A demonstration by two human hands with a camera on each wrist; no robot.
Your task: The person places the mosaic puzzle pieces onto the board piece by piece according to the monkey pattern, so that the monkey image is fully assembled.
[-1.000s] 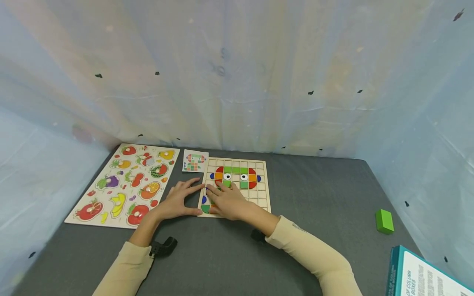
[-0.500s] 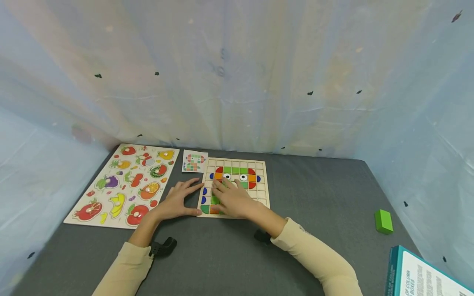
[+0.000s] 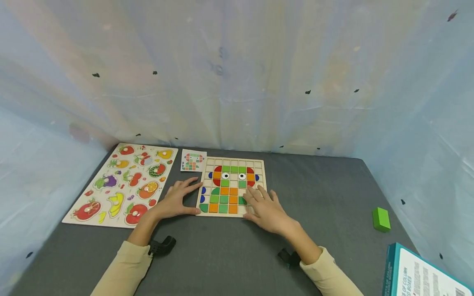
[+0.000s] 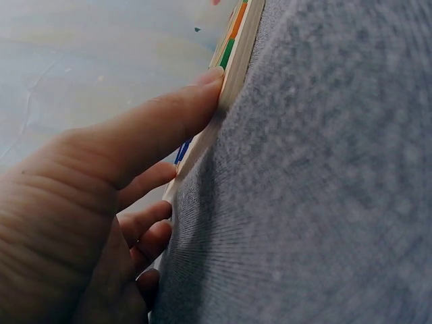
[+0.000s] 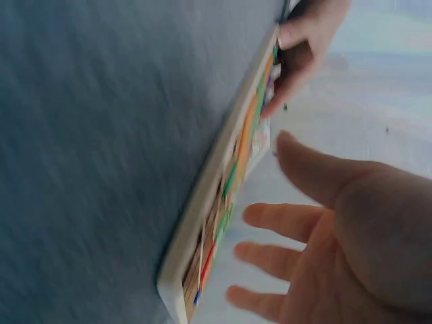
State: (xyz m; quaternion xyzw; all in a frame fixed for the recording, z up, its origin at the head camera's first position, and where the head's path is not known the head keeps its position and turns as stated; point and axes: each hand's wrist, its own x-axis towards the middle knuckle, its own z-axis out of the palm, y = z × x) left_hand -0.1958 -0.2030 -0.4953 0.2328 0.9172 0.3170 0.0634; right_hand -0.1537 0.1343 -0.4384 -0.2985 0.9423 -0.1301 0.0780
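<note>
A square wooden grid board (image 3: 233, 162) lies on the dark grey table, partly filled with coloured tiles. They make a figure with two eye tiles, red rounded corners and a green and orange lower body. At the board's left edge, my left hand (image 3: 175, 201) is spread, thumb and fingertips against the rim. In the left wrist view its thumb (image 4: 162, 121) touches the board's side (image 4: 236, 74). My right hand (image 3: 268, 211) is over the board's lower right, fingers spread and holding nothing, partly covering a green tile (image 3: 241, 201). The right wrist view shows those fingers (image 5: 270, 260) apart.
A small picture card (image 3: 194, 160) of a similar figure lies at the board's upper left corner. A white fruit puzzle board (image 3: 105, 201) lies further left. At the right are a green block (image 3: 381, 219) and a teal box or book (image 3: 426, 275). Plastic sheeting (image 3: 244, 82) hangs behind.
My right hand has moved rightward from the board's left and middle to its lower right, uncovering the green and orange tiles. My left hand stays at the left edge.
</note>
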